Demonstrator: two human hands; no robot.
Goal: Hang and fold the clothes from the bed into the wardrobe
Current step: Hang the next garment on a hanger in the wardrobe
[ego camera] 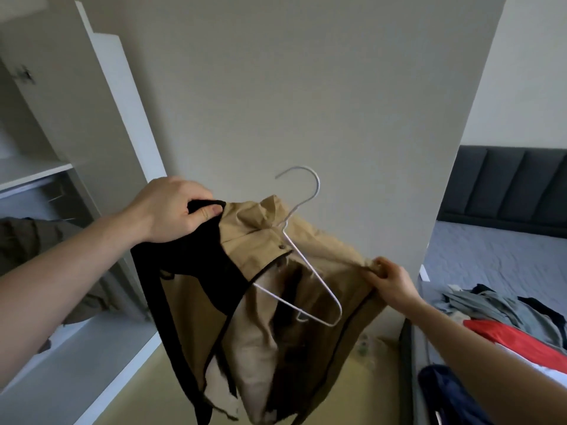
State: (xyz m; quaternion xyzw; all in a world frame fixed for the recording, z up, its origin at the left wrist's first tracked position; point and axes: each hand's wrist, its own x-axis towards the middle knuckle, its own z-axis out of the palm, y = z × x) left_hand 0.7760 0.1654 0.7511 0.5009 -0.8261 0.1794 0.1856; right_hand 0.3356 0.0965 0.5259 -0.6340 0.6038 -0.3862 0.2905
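Currently, mid-frame: tan jacket [276,289] with black panels and trim, held up in the air between both hands, front open, lining visible. White wire hanger [310,256] sits partly inside it; hook sticks up above the collar, one shoulder arm and the lower bar are exposed in the open front. Hanger looks only half seated, so the jacket is not yet squared on it.

Left hand [175,210], centre-left of frame: fingers and thumb curled tight round the black shoulder section, carrying most of the weight. Right hand [386,280], right of centre: pinches the tan fabric at the opposite shoulder and pulls it outward.

Outward: open wardrobe [92,342] at left of frame, white shelves and doors; a dark olive garment [36,240] shows inside at left edge. Whether it hangs or lies there, cannot tell. Bed [497,262] at right of frame, dark padded headboard, grey sheet. Heap of clothes [506,320] on it at lower right: grey, red, white, dark blue pieces.

Judgement on progress: early to middle. One garment appears stowed, one in hand and partly on its hanger, several pieces unsorted on the bed. Left to do: seat this jacket, hook it in the wardrobe, then work through the heap.
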